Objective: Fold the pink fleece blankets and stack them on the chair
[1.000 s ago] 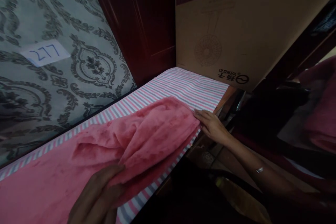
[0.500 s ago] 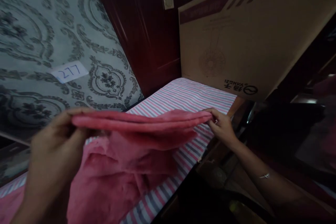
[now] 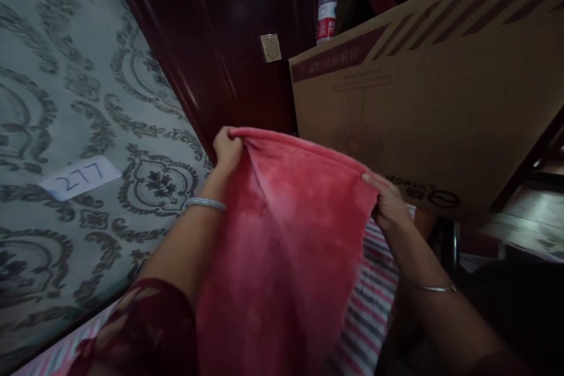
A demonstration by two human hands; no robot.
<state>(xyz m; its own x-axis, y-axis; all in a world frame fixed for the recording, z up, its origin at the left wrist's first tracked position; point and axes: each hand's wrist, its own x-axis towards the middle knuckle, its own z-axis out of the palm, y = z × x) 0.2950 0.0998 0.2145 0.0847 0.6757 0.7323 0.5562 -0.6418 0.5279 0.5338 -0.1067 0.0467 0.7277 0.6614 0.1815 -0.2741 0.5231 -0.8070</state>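
A soft pinkish-red blanket (image 3: 286,235) hangs stretched between my two hands, its upper edge pulled nearly straight. My left hand (image 3: 228,150) is closed on the left end of that edge, in front of the dark red wood panel. At the right end, my right hand (image 3: 388,197) grips the edge with the thumb on top. Below, the blanket falls toward me over a striped sheet (image 3: 368,299) in pink, grey and white, covering much of it. The lower end of the blanket runs out of view.
A large cardboard box (image 3: 423,88) stands behind the sheet on the right. A plastic bottle (image 3: 326,6) with a red label is by its top edge. Patterned wallpaper (image 3: 158,182) with a paper marked 277 (image 3: 79,177) lines the left, beside a dark red wood panel (image 3: 247,88).
Both hands have kept hold of the blanket. My left hand has gone forward and right, lifting the edge, so the blanket now hangs spread out. The view has shifted as well.
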